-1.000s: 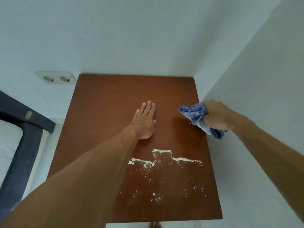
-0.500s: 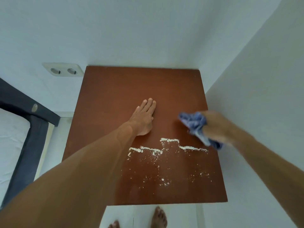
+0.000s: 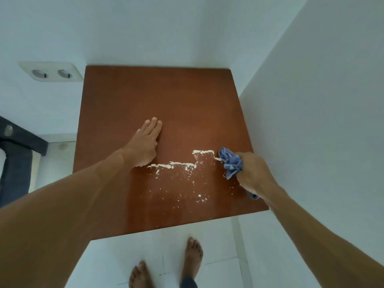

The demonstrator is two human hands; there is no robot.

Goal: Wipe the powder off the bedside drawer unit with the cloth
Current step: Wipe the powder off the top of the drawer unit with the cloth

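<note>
The brown wooden top of the bedside drawer unit fills the middle of the view. White powder lies in a stepped line across its near half, with specks scattered toward the front edge. My right hand grips a bunched blue cloth that presses on the top at the right end of the powder line. My left hand rests flat on the wood, fingers together, just behind the line's left end.
White walls close the unit in at the back and right. A double wall socket sits at the upper left, a dark bed frame at the far left. My bare feet stand on the white floor in front.
My right hand has brought the cloth down and toward me onto the right end of the powder line. The view has tilted down, so the floor and feet show. My left hand stays flat.
</note>
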